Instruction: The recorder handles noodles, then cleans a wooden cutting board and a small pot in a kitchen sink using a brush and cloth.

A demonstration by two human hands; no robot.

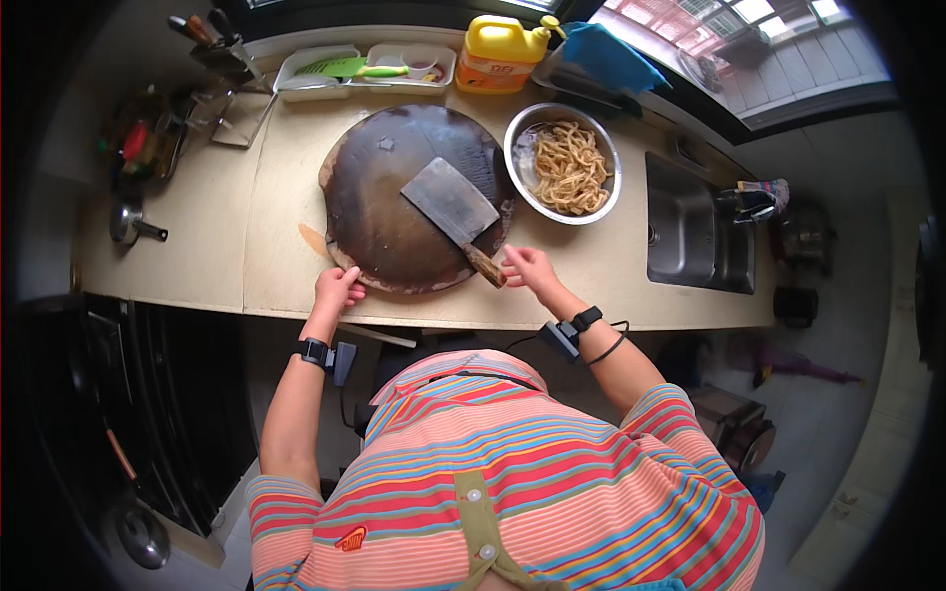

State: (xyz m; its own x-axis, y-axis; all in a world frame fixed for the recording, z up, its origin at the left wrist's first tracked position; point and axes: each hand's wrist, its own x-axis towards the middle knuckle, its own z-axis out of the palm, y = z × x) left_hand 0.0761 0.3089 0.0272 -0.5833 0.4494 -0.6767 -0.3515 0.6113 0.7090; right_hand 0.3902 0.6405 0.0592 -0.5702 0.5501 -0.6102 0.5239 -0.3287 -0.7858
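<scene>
A round, dark wooden chopping board [369,214] lies on the pale countertop. On it rests a cleaver [452,199] with a broad grey blade; its wooden handle points toward me over the board's right front edge. My left hand [340,287] is at the board's front left rim, thumb near the edge and fingers curled; whether it grips the rim cannot be told. Close to the right of the cleaver's handle is my right hand [529,270], fingers apart and holding nothing. Beside the board at the right, a round metal bowl [617,173] holds brown, twisted strips of food [570,166].
A steel sink [680,221] is set into the counter at the right. Along the back stand white plastic trays [314,92] with a green spatula [336,69], and a yellow pump jug [499,55]. At the left are a knife rack [240,122] and a small pan [126,221].
</scene>
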